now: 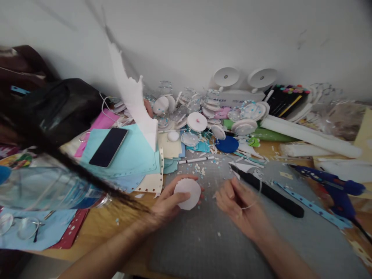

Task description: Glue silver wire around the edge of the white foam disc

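The left hand [174, 199] grasps a white paper disc [190, 195] above the grey mat [192, 240], thumb across its face and the other fingers behind it, their tips showing past its right edge. The right hand [236, 201] is curled, blurred, between the disc and a black pen-like tool [270, 192]; whether its fingers pinch anything, I cannot tell.

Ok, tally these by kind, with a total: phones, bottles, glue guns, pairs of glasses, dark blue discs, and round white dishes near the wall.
Phone: 1
Bottle: 1
Glue gun: 1
Pair of glasses: 1
Dark blue disc: 1
Round white dishes: 2
Total: 7
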A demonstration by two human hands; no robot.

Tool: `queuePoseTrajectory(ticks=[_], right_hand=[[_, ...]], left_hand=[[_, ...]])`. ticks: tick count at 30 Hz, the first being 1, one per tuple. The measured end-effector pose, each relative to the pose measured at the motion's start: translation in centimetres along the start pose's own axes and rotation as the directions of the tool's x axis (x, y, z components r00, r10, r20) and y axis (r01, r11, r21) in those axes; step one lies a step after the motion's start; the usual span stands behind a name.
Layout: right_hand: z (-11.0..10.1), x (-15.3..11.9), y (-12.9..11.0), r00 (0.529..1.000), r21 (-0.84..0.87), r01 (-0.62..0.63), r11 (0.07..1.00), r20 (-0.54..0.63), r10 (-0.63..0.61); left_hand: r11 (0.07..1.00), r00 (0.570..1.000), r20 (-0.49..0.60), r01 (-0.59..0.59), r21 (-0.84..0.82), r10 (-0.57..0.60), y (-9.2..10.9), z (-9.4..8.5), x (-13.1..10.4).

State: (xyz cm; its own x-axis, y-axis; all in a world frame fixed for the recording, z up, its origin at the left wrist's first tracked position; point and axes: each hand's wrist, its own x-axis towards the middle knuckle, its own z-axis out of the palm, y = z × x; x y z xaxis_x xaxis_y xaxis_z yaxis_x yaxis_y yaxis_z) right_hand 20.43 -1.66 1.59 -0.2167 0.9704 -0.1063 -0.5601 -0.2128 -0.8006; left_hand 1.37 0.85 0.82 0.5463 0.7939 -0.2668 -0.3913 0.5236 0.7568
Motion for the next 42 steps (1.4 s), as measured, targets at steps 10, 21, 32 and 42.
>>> queuePoseTrajectory(ticks=[10,21,32,42], right_hand=[[0.7,-0.8,2.2,0.994,-0.104,-0.105,0.989,-0.031,0.102],[-2.3,-0.9,0.3,0.971,-0.792,0.236,0.564,0.177,-0.158],[-2.2,-1.0,0.0,0.908,-0.891,0.418,0.176,0.405,-0.104],[-2.2,-1.3,0.8,0.936,-0.837,0.346,0.423,0.28,-0.212]], left_hand=[[0.95,0.992,-0.122,0.016,0.312,0.023,-0.1,0.3,-0.5],[0.983,0.986,0.051,0.154,0.101,-0.16,1.4,-0.1,-0.1],[0.915,0.931,0.073,0.332,0.232,-0.356,2.1,-0.5,-0.2],[0.952,0.957,0.078,0.267,0.153,-0.281,1.7,-0.1,0.3]])
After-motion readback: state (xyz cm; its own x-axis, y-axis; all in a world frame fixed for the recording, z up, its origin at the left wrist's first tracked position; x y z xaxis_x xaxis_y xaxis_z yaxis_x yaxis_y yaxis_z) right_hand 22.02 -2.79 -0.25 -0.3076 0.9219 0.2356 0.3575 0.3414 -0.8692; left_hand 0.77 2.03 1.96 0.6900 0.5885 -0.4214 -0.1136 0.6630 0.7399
